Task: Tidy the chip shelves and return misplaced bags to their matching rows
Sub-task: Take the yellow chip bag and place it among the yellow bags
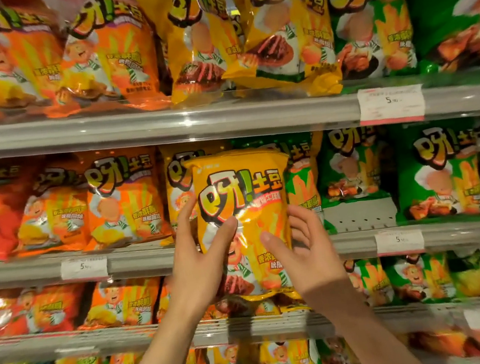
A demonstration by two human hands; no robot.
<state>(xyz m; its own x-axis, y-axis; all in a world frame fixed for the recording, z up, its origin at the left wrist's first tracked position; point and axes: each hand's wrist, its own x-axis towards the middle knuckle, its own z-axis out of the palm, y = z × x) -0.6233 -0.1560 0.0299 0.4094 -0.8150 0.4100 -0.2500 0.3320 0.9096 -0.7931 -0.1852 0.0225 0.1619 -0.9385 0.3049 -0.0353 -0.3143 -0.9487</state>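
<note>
**Yellow chip bag held up at the second shelf**

Store aisle, close to a tall run of grey metal shelves with clear front lips. Five tiers show, all packed with upright snack bags of one brand, sorted by colour: orange bags to the left, yellow bags in the middle, green bags to the right. White price tags with a pink lower edge are clipped to the shelf fronts. Edges of the view are blurred.

Second tier: a bare stretch of perforated shelf back shows low between two green bags, right of centre.

Task item: one yellow bag, upright, label facing the camera, held in front of the second tier where yellow meets green. It overlaps a yellow bag behind on its left and a green one on its right.

Left hand: grasping the bag's left edge, thumb across the front, fingers spread behind and beside it.

Right hand: fingers loosely extended along the bag's lower right side, thumb on the front; a light hold, not clenched.

Both forearms rise from the bottom of the frame.
</note>
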